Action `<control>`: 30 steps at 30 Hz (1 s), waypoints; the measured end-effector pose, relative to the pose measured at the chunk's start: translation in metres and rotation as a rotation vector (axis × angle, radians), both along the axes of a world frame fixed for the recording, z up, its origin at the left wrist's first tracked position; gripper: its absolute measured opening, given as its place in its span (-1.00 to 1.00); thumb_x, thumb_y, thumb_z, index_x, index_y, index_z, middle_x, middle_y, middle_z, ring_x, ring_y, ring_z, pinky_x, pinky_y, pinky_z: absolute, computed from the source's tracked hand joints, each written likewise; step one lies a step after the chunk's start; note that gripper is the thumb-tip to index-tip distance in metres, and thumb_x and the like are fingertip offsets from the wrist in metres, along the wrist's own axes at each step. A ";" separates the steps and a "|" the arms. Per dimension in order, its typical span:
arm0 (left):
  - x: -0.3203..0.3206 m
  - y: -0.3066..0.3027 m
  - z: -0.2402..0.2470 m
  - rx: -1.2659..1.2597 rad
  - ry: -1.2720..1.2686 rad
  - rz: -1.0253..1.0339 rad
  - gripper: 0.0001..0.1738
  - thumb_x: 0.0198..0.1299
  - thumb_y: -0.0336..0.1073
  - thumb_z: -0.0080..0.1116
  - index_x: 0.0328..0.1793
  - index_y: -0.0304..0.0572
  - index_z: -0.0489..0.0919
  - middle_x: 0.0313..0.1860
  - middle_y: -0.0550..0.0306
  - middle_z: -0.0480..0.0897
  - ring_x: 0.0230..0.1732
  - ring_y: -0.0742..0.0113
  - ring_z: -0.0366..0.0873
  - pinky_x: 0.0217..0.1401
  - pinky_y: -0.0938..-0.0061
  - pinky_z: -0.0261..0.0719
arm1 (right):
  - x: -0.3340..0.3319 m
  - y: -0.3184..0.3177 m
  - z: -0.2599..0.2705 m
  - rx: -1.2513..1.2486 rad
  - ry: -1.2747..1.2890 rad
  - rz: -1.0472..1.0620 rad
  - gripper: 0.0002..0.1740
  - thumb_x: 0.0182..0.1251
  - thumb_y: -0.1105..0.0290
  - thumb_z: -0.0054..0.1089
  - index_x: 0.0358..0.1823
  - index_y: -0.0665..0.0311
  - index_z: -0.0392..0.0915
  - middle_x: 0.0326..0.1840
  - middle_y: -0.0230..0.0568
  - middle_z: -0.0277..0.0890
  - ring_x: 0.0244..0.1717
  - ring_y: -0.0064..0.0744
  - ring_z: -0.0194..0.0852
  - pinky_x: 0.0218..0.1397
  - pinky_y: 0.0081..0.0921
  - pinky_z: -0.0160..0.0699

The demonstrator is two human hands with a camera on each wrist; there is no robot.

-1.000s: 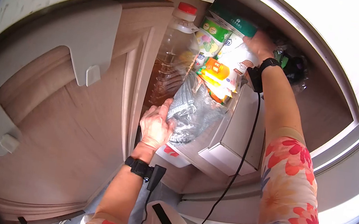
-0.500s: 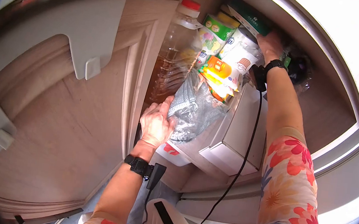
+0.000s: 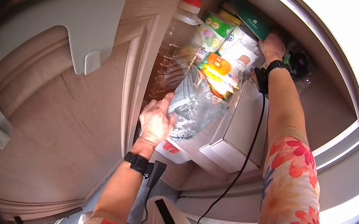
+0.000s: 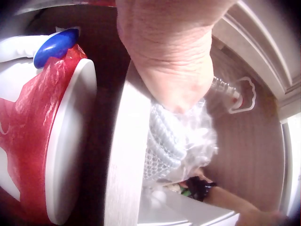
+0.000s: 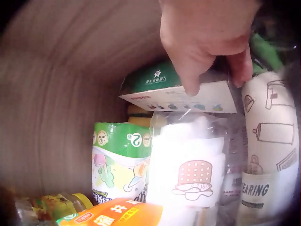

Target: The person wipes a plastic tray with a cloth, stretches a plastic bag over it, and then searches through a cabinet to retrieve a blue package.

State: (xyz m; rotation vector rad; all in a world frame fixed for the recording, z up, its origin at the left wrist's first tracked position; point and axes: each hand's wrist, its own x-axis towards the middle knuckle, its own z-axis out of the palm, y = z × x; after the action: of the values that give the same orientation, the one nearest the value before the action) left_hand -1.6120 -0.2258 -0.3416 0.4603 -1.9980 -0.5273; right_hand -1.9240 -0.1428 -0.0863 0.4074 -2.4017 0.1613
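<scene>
My right hand [image 3: 272,48] reaches deep into a cabinet and grips a green-and-white box [image 5: 174,89], thumb and fingers over its near edge. In the right wrist view, the box sits above a printed clear-wrapped white pack [image 5: 190,165] and a green-topped paper roll pack [image 5: 121,160]. My left hand [image 3: 156,120] rests at the shelf's front edge, index finger stretched along a clear plastic bag [image 3: 195,109] with grey mesh material inside. Beside that finger stands a large clear bottle [image 3: 170,61] with a red cap and brownish liquid. Left fingertips are hidden in the left wrist view.
An open cabinet door [image 3: 73,129] with a grey hook rack [image 3: 33,15] stands on the left. A white carton [image 3: 240,133] and orange packets [image 3: 219,67] lie on the shelf. Below it is a white container with red plastic [image 4: 37,117]. A black cable [image 3: 249,153] hangs from my right wrist.
My right hand has shifted slightly right and deeper with the green-and-white box, opening a wider view of the packs beside it. My left hand has stayed by the bag.
</scene>
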 end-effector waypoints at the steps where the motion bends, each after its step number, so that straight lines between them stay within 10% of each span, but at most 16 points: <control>1: 0.000 0.000 0.000 0.000 0.001 -0.004 -0.40 -0.19 -0.38 0.09 0.14 -0.11 0.45 -0.40 -0.01 0.59 -0.31 0.06 0.50 -0.13 0.26 0.51 | 0.002 0.001 0.000 0.038 -0.001 0.004 -0.56 0.17 0.21 0.08 0.10 0.15 0.47 0.20 -0.11 0.41 0.18 -0.13 0.41 0.15 -0.28 0.45; 30: 0.002 -0.002 -0.001 0.016 -0.010 -0.006 -0.40 -0.18 -0.39 0.08 0.15 -0.11 0.46 -0.39 -0.02 0.60 -0.32 0.05 0.50 -0.14 0.25 0.52 | 0.028 -0.056 -0.005 0.178 0.026 0.124 -0.63 0.33 0.36 -0.17 0.14 0.12 0.44 0.24 -0.16 0.37 0.21 -0.17 0.39 0.15 -0.26 0.47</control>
State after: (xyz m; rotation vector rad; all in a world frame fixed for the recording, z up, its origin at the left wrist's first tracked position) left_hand -1.6103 -0.2274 -0.3423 0.4679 -2.0062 -0.5458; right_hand -1.8960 -0.1986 -0.0914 0.6369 -2.3741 -0.0039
